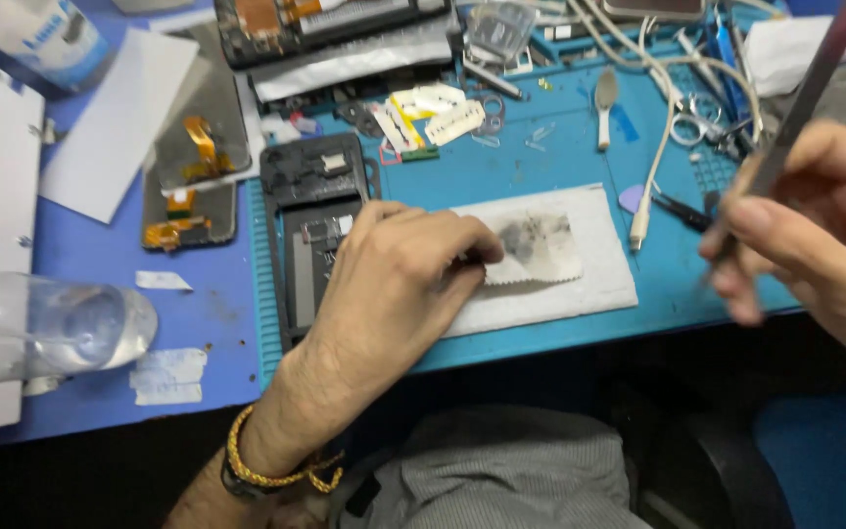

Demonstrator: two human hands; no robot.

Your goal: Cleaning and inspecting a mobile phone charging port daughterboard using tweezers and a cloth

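Note:
My left hand [399, 279] rests on the blue work mat [540, 167], its fingers curled and pressing on the left end of a white cloth [580, 284] stained dark grey in the middle. What the fingertips pinch is hidden. Under and left of the hand lies an opened black phone body [310, 240] with its inner parts exposed. My right hand [820, 230] hovers at the right edge, blurred, gripping a long thin metal tool [815, 83] that points up to the right.
A white cable [653, 167], a spudger [604, 103], tweezers and small parts lie on the mat's far side. Loose screens with orange flex cables [193, 162] sit at left. A clear plastic bottle [46, 328] lies near the table's front left.

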